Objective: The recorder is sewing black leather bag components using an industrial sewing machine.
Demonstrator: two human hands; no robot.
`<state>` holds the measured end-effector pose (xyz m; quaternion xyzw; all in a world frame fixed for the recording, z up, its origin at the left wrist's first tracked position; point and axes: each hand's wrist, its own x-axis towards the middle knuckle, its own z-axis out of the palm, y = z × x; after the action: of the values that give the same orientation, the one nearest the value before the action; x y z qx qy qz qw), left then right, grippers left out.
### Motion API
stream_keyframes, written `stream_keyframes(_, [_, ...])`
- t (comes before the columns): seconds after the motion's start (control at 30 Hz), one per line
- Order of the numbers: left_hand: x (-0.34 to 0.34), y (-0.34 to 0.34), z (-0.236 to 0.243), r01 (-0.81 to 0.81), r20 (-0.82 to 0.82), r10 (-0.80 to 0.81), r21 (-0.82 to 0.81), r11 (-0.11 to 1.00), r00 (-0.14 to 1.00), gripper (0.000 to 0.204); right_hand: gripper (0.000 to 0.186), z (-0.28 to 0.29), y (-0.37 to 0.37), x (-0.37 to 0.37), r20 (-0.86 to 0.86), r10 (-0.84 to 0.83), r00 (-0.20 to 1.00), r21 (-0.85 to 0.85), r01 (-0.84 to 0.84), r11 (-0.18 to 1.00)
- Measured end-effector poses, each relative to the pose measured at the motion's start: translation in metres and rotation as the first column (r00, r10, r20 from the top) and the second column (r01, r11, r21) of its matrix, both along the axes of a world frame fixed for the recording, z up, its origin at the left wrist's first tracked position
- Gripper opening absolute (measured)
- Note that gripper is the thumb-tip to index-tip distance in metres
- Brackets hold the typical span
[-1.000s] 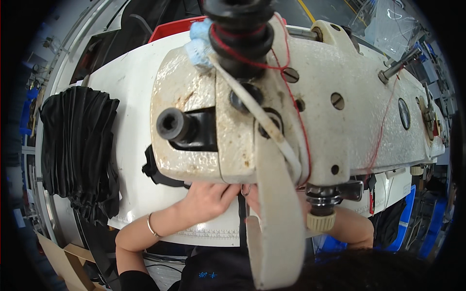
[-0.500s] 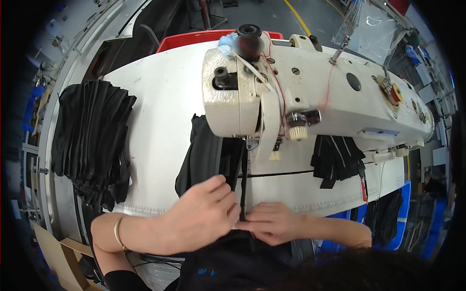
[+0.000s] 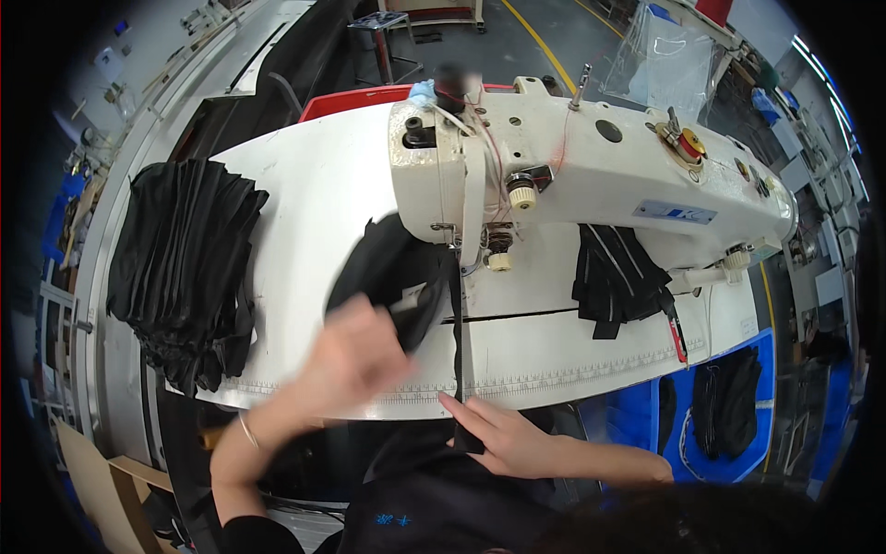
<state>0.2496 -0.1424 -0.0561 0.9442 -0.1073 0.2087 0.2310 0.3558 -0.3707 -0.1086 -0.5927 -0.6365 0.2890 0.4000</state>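
Black strip [image 3: 457, 323] runs lengthwise from the right hand [image 3: 503, 434], which pinches its near end, up to the sewing machine [image 3: 572, 175] needle. Left hand [image 3: 355, 355], blurred, rests on black fabric [image 3: 392, 277] just left of it; grip unclear.

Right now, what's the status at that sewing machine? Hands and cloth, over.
Left hand blurred, on the black fabric piece under the white sewing machine. Right hand pinches the narrow black strip at the table edge. Nothing blocking.

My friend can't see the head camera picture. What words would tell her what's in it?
Two hands, the blurred left hand and right hand, guide black fabric under a white sewing machine on a white table. A black fabric pile lies left.
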Motion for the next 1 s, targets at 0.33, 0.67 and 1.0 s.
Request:
stream_keyframes(0.33, [-0.043,-0.074,-0.027,-0.382,-0.063,0.381,0.004,0.924,0.922,0.039,0.041,0.014,-0.006,0.002,0.674,-0.278,0.684,0.353,0.032,0.935])
stream_keyframes(0.67, [0.047,0.107,-0.002,-0.495,-0.215,0.524,-0.725,0.48,0.824,0.021,0.028,-0.015,-0.005,-0.001,0.768,-0.176,0.616,0.341,-0.162,0.926])
stream_keyframes(1.0, [-0.013,-0.066,-0.016,-0.057,-0.137,0.09,0.229,0.972,0.986,0.017,0.032,-0.008,-0.009,0.007,0.808,-0.095,0.581,0.238,-0.175,0.955])
